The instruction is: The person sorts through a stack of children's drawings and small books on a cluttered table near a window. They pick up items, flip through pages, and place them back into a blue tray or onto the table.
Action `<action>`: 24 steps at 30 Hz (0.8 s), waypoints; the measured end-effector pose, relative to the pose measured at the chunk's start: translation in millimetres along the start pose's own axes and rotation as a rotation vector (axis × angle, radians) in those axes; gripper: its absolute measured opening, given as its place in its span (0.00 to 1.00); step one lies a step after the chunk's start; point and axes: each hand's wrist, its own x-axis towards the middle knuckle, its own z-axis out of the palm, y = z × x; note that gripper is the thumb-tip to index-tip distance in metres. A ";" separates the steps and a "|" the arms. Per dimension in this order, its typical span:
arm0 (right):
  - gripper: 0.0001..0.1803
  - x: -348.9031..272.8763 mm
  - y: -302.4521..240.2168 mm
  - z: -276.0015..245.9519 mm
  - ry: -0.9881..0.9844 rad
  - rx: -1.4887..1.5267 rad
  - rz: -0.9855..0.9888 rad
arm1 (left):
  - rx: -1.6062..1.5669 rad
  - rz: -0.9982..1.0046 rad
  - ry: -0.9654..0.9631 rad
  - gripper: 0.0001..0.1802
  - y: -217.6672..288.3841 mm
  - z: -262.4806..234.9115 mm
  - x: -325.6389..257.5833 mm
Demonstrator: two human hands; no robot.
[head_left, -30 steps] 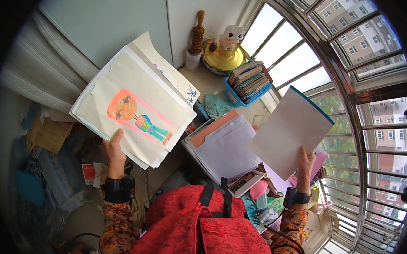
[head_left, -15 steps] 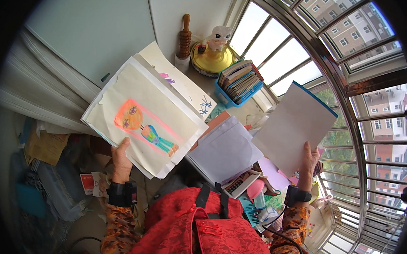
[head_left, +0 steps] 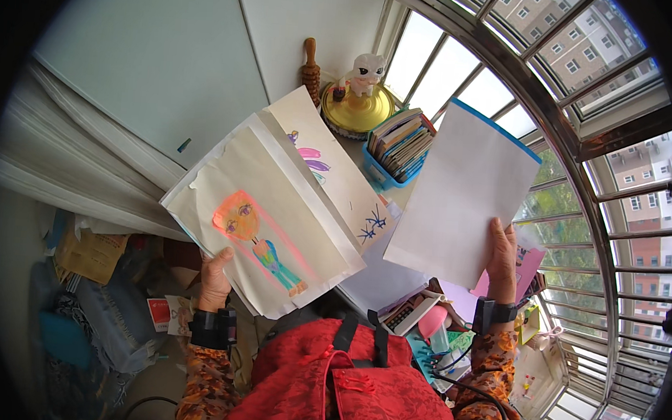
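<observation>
My left hand (head_left: 214, 281) grips a stack of drawing sheets (head_left: 235, 165) by its lower edge, thumb on top. The top sheet bears a crayon figure with an orange head and green legs. Behind it sticks out a cream sheet (head_left: 331, 156) with pink, purple and blue marks. My right hand (head_left: 501, 255) pinches a plain white pad (head_left: 460, 191) with a blue strip along its top edge, thumb in front and fingers behind. The two bundles are held apart, tilted, in front of my chest. White papers (head_left: 381, 282) lie below, partly hidden by the pad.
Beyond the papers stand a blue basket of books (head_left: 388, 167), a gold round tin (head_left: 357, 113) with a white figurine (head_left: 366, 73), and a ridged wooden roller (head_left: 310, 70). Barred windows (head_left: 575, 201) curve along the right. Bags and a brown envelope (head_left: 91, 255) crowd the lower left.
My right hand has brought the pad leftward and up, closer to the stack, covering more of the papers below. The stack has shifted right and down in view, showing more of the cream sheet.
</observation>
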 end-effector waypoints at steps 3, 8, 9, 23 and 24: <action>0.16 1.8 -9.6 19.5 -0.093 -0.106 0.065 | -0.036 -0.079 -0.099 0.33 -1.6 7.7 1.0; 0.17 16.0 -11.6 45.1 -0.280 -0.265 0.105 | -0.001 -0.099 -0.202 0.33 -0.3 21.9 2.6; 0.16 19.1 -11.6 47.3 -0.298 -0.284 0.113 | 0.024 -0.094 -0.210 0.32 -0.2 23.3 3.2; 0.18 33.4 -0.2 61.1 -0.407 -0.335 0.248 | -0.008 -0.248 -0.258 0.35 -9.9 25.7 8.8; 0.18 32.6 1.9 65.8 -0.408 -0.325 0.269 | -0.023 -0.237 -0.277 0.35 -12.4 26.9 9.4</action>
